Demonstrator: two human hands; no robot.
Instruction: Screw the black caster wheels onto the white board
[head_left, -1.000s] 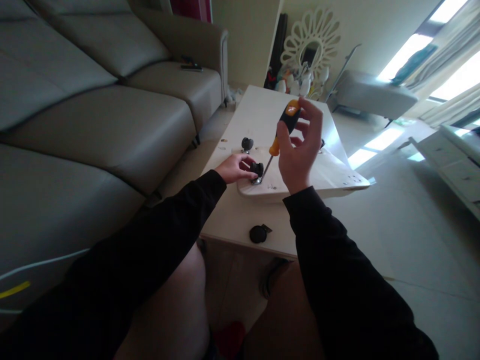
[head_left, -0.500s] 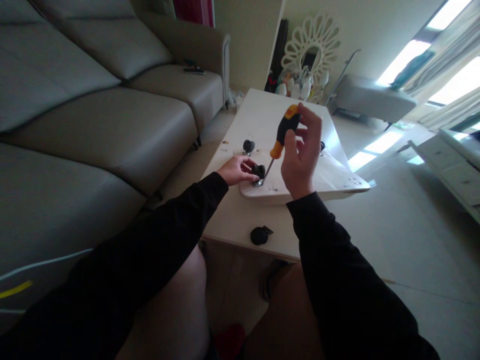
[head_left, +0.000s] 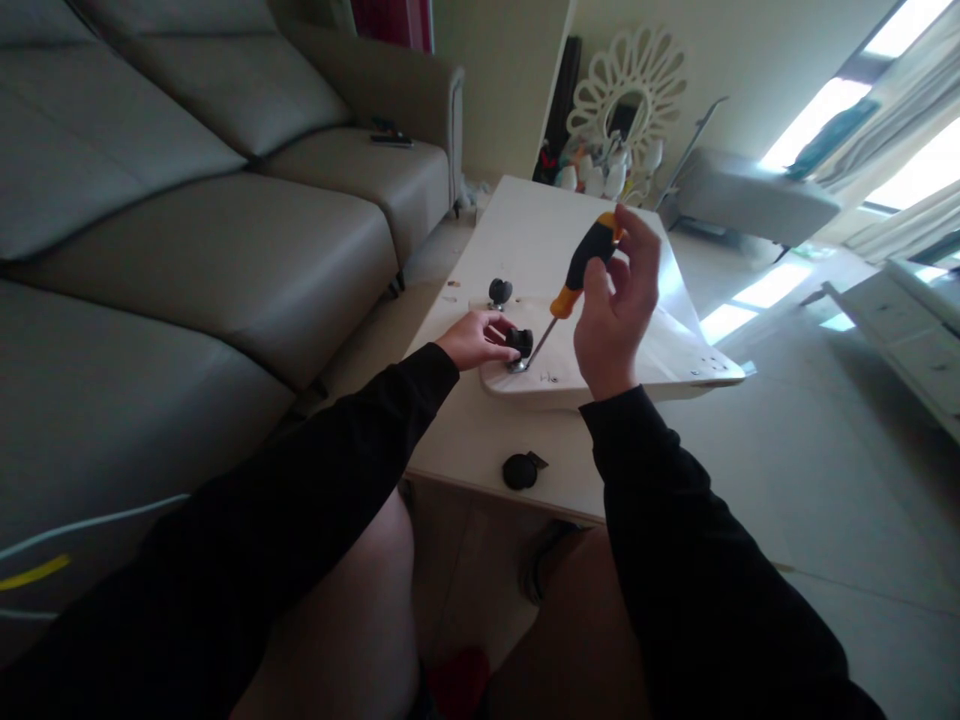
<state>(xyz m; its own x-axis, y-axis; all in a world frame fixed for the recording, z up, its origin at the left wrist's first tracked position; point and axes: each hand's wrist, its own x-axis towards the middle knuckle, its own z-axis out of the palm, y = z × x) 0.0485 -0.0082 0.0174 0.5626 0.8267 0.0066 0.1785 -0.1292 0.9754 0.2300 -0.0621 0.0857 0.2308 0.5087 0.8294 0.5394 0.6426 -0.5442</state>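
With my right hand (head_left: 619, 300) I grip a black and orange screwdriver (head_left: 589, 260). Its shaft slants down to the left, and the tip meets the metal base of a black caster wheel (head_left: 519, 343). My left hand (head_left: 484, 341) pinches that caster from the left side. The caster stands near the corner of a white board (head_left: 622, 370) lying on the table. Another caster (head_left: 499, 291) stands upright farther back on the board. A loose caster (head_left: 519, 471) lies near the table's front edge, its metal plate to the right.
The long white table (head_left: 442, 430) carries the board. A grey sofa (head_left: 300, 240) runs along the left. Behind the table are a white petal-framed mirror (head_left: 628, 100) and several white lamp shades (head_left: 592, 182). A white drawer cabinet (head_left: 900, 320) stands at right.
The screwdriver handle and my right hand have moved slightly right, so the screwdriver leans more. My left hand stays on the caster. The whole view has shifted a little.
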